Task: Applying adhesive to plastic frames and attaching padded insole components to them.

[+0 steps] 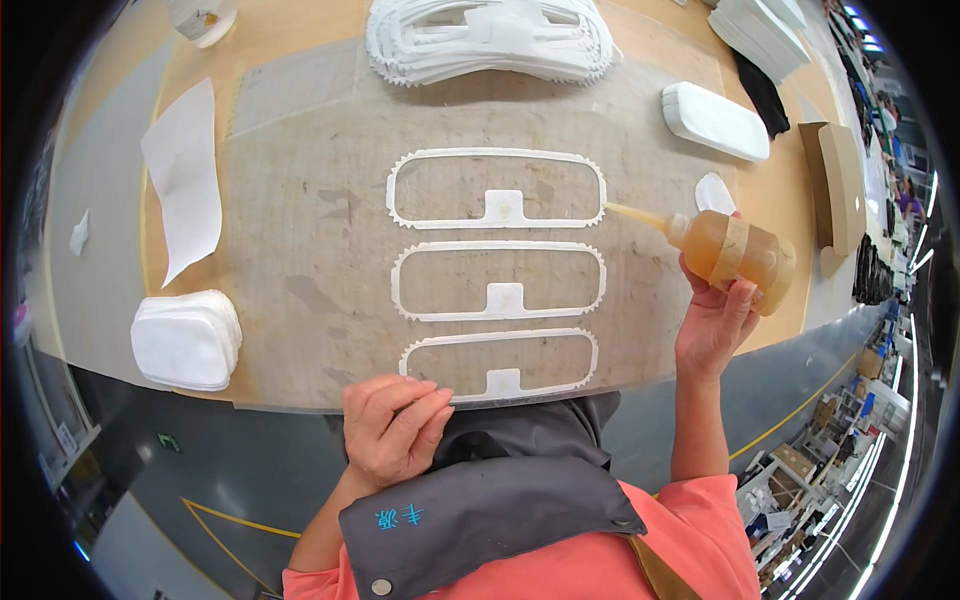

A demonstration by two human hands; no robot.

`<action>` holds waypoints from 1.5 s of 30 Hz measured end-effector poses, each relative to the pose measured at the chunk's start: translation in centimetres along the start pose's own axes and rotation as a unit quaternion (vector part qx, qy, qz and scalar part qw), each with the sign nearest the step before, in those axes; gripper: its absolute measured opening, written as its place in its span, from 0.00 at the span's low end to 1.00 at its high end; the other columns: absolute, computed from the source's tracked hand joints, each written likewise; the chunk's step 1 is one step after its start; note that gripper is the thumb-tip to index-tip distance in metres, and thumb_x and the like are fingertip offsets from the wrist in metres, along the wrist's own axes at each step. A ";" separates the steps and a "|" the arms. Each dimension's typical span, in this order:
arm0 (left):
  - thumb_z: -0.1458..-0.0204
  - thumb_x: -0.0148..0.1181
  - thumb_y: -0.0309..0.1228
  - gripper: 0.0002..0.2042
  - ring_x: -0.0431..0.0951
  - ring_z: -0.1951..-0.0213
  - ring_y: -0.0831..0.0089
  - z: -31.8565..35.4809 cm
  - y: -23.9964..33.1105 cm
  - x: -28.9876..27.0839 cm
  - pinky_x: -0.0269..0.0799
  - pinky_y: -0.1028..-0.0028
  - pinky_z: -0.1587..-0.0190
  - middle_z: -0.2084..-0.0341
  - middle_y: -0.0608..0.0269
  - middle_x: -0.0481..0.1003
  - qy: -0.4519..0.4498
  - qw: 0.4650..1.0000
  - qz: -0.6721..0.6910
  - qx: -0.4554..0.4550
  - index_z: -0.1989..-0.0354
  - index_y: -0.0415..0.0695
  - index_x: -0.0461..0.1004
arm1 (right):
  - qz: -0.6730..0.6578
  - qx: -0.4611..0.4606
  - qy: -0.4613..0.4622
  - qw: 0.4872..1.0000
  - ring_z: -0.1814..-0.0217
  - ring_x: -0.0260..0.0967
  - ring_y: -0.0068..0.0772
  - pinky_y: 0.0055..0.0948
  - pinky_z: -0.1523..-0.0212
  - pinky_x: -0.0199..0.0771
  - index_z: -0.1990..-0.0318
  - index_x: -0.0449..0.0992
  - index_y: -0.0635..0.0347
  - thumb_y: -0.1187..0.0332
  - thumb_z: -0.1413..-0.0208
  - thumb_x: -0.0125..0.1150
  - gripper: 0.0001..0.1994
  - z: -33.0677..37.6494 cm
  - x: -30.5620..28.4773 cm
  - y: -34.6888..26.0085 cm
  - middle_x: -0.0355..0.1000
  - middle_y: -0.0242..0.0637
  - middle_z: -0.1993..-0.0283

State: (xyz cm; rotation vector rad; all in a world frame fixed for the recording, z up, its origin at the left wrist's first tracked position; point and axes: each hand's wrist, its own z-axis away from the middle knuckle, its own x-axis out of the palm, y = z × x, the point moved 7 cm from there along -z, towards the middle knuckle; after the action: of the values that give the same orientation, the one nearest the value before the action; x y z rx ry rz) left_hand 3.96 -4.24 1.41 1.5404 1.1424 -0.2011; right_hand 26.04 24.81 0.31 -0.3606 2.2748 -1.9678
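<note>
Three white scalloped-edge frames, each with a small tab on its lower bar, lie in a column on the table: the top frame (504,207), the middle frame (505,297) and the bottom frame (504,381). My right hand (718,318) is wrapped round an amber squeeze bottle (738,255) banded with tape. Tilted to the left, the bottle has its narrow nozzle tip at the right end of the top frame. At the table's front edge, my left hand (393,428) is closed with curled fingers by the bottom frame's lower left corner. Anything in its fingertips is hidden.
A stack of white scalloped frames (490,45) stands at the back. Rounded white pads (185,342) are piled at front left, below a white sheet (187,185). To the right are a white pad stack (715,122), a white oval piece (713,193) and a cardboard box (835,190).
</note>
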 end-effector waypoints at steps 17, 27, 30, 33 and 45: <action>0.55 0.72 0.25 0.08 0.77 0.63 0.64 -0.1 0.9 0.1 0.74 0.68 0.60 0.66 0.62 0.79 -0.011 1.000 -0.004 0.016 0.65 0.44 0.84 | -0.036 0.044 0.000 0.998 0.33 0.69 0.42 0.44 0.43 0.83 0.28 0.56 0.63 0.48 0.33 0.58 0.36 1.7 0.1 0.8 0.60 0.47 0.27; 0.53 0.73 0.27 0.08 0.78 0.62 0.67 0.2 0.5 -0.1 0.68 0.71 0.58 0.64 0.67 0.79 -0.001 1.000 0.007 -0.001 0.63 0.46 0.84 | -0.063 0.056 -0.021 0.996 0.32 0.69 0.45 0.45 0.43 0.83 0.27 0.53 0.60 0.49 0.33 0.58 0.36 2.4 2.1 1.4 0.58 0.51 0.26; 0.52 0.73 0.28 0.08 0.78 0.61 0.67 0.4 0.3 -0.2 0.68 0.71 0.58 0.64 0.67 0.79 0.004 1.000 0.007 -0.001 0.63 0.47 0.84 | -0.070 0.065 -0.019 0.995 0.32 0.69 0.45 0.45 0.43 0.83 0.27 0.54 0.59 0.50 0.33 0.59 0.36 2.6 3.0 1.5 0.58 0.52 0.26; 0.52 0.73 0.29 0.08 0.78 0.61 0.68 0.5 0.2 -0.3 0.67 0.71 0.58 0.63 0.68 0.79 0.008 1.000 0.001 -0.003 0.63 0.47 0.85 | -0.080 0.076 -0.037 0.993 0.31 0.68 0.46 0.46 0.42 0.83 0.26 0.53 0.58 0.51 0.33 0.59 0.36 2.8 3.9 1.8 0.57 0.53 0.25; 0.52 0.73 0.29 0.08 0.78 0.61 0.68 1.3 -0.4 -1.2 0.66 0.71 0.59 0.63 0.69 0.78 0.027 1.000 -0.003 -0.007 0.63 0.47 0.84 | -0.102 0.091 -0.088 0.987 0.31 0.68 0.45 0.46 0.41 0.81 0.29 0.58 0.56 0.52 0.34 0.61 0.33 3.7 7.6 2.4 0.59 0.49 0.26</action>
State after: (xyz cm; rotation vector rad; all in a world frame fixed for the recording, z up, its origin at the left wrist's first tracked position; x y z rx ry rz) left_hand 3.64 -5.96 1.50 1.5381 1.1894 -0.1569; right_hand 19.32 19.69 -2.09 -0.7411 2.0004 -2.1214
